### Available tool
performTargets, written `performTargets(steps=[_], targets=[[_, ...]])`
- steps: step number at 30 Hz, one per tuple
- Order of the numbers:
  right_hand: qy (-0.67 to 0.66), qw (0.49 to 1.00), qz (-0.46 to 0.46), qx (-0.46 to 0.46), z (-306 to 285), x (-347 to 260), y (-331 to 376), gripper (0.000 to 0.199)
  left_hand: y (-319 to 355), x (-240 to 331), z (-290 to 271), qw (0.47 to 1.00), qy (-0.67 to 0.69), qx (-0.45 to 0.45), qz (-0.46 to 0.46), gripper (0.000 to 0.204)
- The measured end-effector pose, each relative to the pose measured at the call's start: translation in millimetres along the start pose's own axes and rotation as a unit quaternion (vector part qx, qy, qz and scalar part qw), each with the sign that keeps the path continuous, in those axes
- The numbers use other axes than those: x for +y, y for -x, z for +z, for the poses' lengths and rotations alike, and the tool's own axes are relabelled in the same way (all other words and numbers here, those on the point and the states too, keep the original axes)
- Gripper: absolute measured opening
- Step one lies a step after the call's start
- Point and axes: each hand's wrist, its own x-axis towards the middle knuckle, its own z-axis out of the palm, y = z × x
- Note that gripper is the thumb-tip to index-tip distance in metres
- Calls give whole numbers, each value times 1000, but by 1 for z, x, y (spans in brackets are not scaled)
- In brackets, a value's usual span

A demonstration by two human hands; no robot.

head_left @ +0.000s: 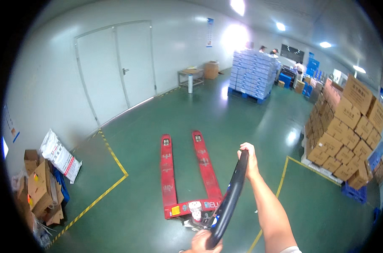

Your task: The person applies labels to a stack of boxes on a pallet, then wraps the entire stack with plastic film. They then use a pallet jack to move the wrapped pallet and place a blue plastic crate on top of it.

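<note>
Green floor [141, 120] is being lit by lamps [281, 26] at one o'clock. At six, the jack [167, 168] is being gripped by its handle [231, 198], left hand [203, 242] curled round the near end, right hand [251, 161] round the far; no load is being carried by the forks [205, 164].

Your left hand [203, 242] gets chopped by the bottom edge, your black handle [231, 196] kinda blocks part of the red pallet jack [208, 177], and the people [299, 69] way back are too tiny to tell what they're holding.
</note>
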Motion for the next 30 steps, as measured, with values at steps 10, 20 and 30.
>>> performTargets(steps=[10, 20, 30], targets=[[-18, 1000, -12, -10, 223, -30, -43, 38, -85, -109, -154, 998, -28, 55, 6, 21], [-148, 988, -49, -3, 482, -110, -93, 55, -102, -257, -332, 970, -199, 119, -77, 22], [-91, 991, -38, -87, 709, -196, -135, 48, -131, -466, -580, 834, -335, 301, -319, 50]])
